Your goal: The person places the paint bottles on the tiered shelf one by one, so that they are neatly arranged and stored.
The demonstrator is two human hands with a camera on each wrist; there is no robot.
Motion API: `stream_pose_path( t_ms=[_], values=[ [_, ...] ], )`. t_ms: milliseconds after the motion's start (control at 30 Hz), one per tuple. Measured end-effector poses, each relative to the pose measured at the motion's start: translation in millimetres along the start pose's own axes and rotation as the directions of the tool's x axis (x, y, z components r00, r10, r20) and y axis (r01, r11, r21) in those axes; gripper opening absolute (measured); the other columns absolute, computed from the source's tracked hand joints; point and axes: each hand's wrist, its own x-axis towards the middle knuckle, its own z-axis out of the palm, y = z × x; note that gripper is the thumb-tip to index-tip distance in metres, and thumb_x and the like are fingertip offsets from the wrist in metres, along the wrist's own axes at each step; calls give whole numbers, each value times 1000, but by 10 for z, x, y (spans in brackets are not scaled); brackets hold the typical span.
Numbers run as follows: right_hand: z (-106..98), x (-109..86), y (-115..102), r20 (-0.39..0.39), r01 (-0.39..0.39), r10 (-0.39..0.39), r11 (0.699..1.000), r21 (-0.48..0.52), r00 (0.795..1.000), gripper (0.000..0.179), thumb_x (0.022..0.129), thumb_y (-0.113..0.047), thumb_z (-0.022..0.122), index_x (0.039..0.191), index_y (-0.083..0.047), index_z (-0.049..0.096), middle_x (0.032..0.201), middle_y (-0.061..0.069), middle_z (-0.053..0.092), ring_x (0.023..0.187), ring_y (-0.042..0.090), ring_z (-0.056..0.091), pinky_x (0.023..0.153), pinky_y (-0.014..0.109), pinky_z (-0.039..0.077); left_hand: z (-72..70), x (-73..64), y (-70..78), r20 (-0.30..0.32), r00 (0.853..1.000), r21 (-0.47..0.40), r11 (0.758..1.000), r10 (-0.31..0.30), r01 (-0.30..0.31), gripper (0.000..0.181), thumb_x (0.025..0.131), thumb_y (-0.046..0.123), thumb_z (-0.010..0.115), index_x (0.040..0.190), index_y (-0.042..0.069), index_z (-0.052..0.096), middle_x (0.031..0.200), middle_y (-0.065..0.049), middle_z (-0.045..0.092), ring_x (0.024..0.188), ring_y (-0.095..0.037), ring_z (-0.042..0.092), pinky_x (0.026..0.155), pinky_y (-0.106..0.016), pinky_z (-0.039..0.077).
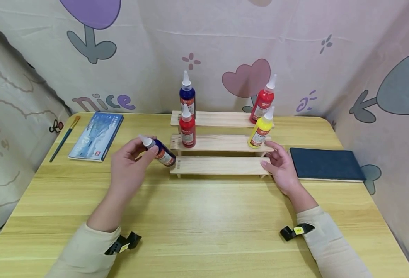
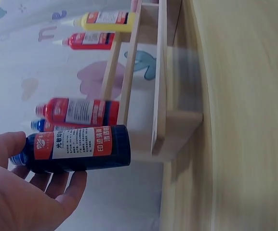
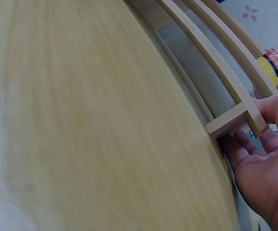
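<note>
My left hand point(image 1: 128, 166) pinches a dark blue stamp ink bottle point(image 1: 165, 155) near its white nozzle, tilted, with its base close to the left end of a three-step wooden rack point(image 1: 222, 165). In the left wrist view, the label of the held bottle point(image 2: 81, 147) faces the camera. My right hand point(image 1: 282, 170) grips the right end of the lowest step, thumb on top and fingers at the end and underneath. A blue bottle point(image 1: 187, 96) and a red bottle point(image 1: 262, 103) stand on the top step. On the middle step are another red bottle point(image 1: 188, 133) and a yellow bottle point(image 1: 260, 134).
Left of the rack lie a paintbrush point(image 1: 63, 139) and a light blue book point(image 1: 96, 137). A dark notebook point(image 1: 326, 164) lies right of it, beside my right hand. Behind the wooden table point(image 1: 208, 224) hangs a printed curtain point(image 1: 149, 69).
</note>
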Motion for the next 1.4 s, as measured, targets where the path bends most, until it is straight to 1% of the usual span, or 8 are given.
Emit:
stream_pose_path(
  t_ms=[167, 300, 567, 733, 833, 1000, 1300, 1400],
  values=[
    [10, 6, -12, -3, 0, 0, 1000, -8, 1000, 62, 89, 18, 61, 144, -7, 47, 131, 5, 59, 117, 23, 52, 100, 24, 43, 112, -2, 20, 55, 998, -2, 1000, 16, -16, 31, 96, 22, 71, 123, 7, 68, 125, -1, 67, 114, -17, 59, 94, -29, 51],
    [23, 6, -29, -1, 0, 0, 1000, -11, 1000, 62, 89, 18, 61, 144, -7, 47, 129, 5, 60, 117, 23, 52, 100, 24, 42, 201, 7, 26, 100, 995, 4, 1000, 30, -31, 32, 96, 19, 71, 124, 5, 67, 123, -3, 66, 113, -18, 59, 93, -30, 52],
    [24, 8, -39, -1, 3, -3, 1000, -10, 1000, 63, 89, 19, 61, 144, -7, 48, 133, 4, 58, 118, 22, 52, 100, 24, 42, 350, 50, 17, 207, 978, 9, 999, 28, -31, 32, 94, 11, 72, 124, 1, 67, 121, -8, 65, 110, -21, 59, 91, -32, 53],
    [16, 5, -36, -1, -3, 3, 1000, -16, 1000, 63, 89, 18, 61, 145, -8, 47, 131, 5, 59, 119, 22, 52, 100, 23, 42, 414, 76, 34, 253, 967, 55, 998, 22, -37, 34, 94, 15, 73, 127, 7, 67, 126, -6, 64, 111, -22, 59, 92, -38, 53],
    [11, -1, -33, -1, -7, 7, 1000, -20, 1000, 63, 90, 18, 61, 145, -8, 47, 130, 5, 59, 119, 22, 52, 100, 23, 42, 441, 87, 42, 273, 962, 76, 996, 12, -34, 36, 94, 16, 73, 129, 10, 67, 126, -5, 63, 111, -22, 59, 93, -40, 53],
    [12, 0, -38, -1, -10, 10, 1000, -19, 1000, 62, 90, 17, 61, 145, -8, 47, 131, 5, 59, 119, 22, 52, 100, 23, 43, 487, 106, 38, 291, 957, 73, 997, 9, -31, 37, 94, 15, 73, 129, 9, 67, 126, -7, 63, 111, -23, 59, 93, -41, 53],
    [10, 16, -41, -1, -16, 16, 1000, -26, 1000, 62, 91, 17, 61, 145, -8, 47, 130, 5, 59, 120, 24, 51, 101, 23, 42, 501, 126, 53, 302, 952, 81, 994, 40, -67, 35, 93, 14, 73, 128, 7, 68, 124, -8, 64, 109, -23, 61, 90, -40, 54],
    [13, 23, -42, 2, -13, 13, 1000, -20, 1000, 62, 91, 17, 61, 145, -8, 47, 130, 5, 60, 120, 24, 51, 101, 23, 42, 499, 126, 52, 305, 952, 85, 994, 37, -66, 37, 94, 14, 73, 129, 7, 66, 125, -8, 64, 110, -24, 61, 90, -40, 54]
  ],
)
